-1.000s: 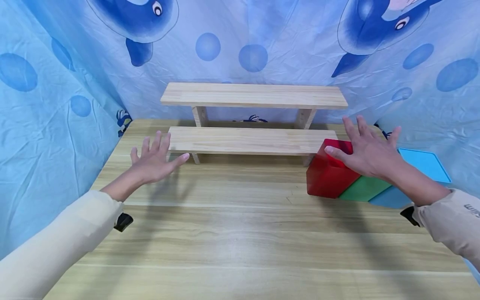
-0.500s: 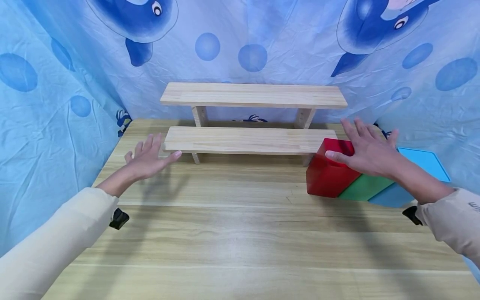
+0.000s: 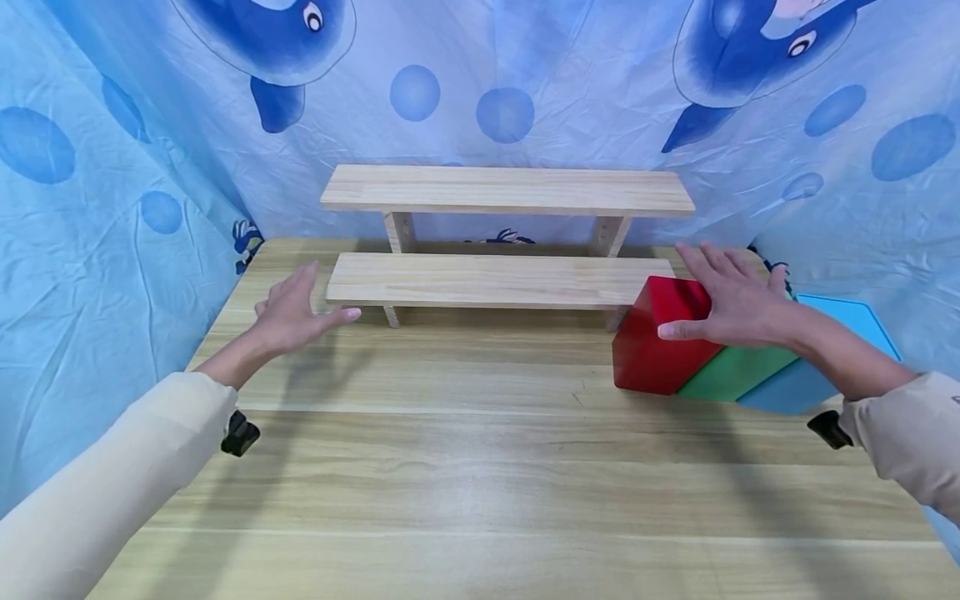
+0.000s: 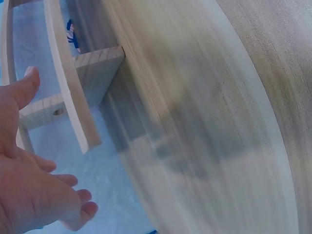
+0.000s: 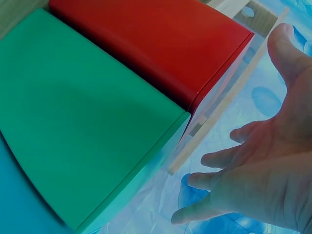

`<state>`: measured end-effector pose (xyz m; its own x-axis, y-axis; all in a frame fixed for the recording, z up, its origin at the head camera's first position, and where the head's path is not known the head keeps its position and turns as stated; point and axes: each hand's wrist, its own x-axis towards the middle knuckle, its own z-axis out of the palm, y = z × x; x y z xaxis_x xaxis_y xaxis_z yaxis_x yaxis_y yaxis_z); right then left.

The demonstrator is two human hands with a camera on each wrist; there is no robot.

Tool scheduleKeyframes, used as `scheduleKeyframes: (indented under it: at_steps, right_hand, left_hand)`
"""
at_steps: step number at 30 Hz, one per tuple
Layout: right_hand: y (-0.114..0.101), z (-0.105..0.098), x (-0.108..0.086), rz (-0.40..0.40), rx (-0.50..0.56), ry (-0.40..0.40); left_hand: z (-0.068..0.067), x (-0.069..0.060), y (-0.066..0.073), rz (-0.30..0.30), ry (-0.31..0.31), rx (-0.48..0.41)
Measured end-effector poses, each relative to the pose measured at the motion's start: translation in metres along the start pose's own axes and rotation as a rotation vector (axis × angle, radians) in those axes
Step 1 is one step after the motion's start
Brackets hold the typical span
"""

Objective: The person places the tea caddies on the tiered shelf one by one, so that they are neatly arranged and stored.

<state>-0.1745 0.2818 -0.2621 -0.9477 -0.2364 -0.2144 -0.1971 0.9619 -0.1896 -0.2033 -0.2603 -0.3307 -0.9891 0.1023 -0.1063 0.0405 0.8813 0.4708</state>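
Observation:
My left hand (image 3: 288, 315) hovers over the table at the left end of the lower wooden shelf board (image 3: 495, 279), thumb out to the side and holding nothing. On the other side, my right hand (image 3: 742, 298) hangs above a row of box-shaped containers, fingers spread. A red container (image 3: 660, 358), a green container (image 3: 738, 372) and a blue container (image 3: 791, 390) stand side by side there. The right wrist view shows the red container (image 5: 165, 39) and the green container (image 5: 87, 117) apart from the hand. Parts of their tops are hidden by the right hand in the head view.
The two-step wooden rack stands at the back of the table (image 3: 465, 467), its upper board (image 3: 510, 190) raised behind the lower one. A blue curtain (image 3: 600, 83) printed with whales hangs behind and at both sides.
My left hand has shifted slightly left and turned, with its fingers drawing together. My right hand has dipped and tilted a little, its thumb lower. The containers and rack have not moved.

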Motion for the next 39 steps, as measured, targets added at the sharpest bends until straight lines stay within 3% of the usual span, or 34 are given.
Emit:
scheduleKeyframes:
  at_steps: [19,27,39]
  right_hand:
    - [0.003,-0.001,-0.001,-0.016,0.000,-0.009]
    - [0.006,0.001,-0.001,-0.032,-0.004,-0.008]
    - [0.010,0.004,-0.002,-0.064,0.014,0.006]
  left_hand:
    - [0.000,0.006,-0.014,0.007,0.040,-0.081]
    - [0.003,0.009,-0.018,0.003,0.009,-0.155]
    - [0.006,0.013,-0.020,-0.004,0.020,-0.214]
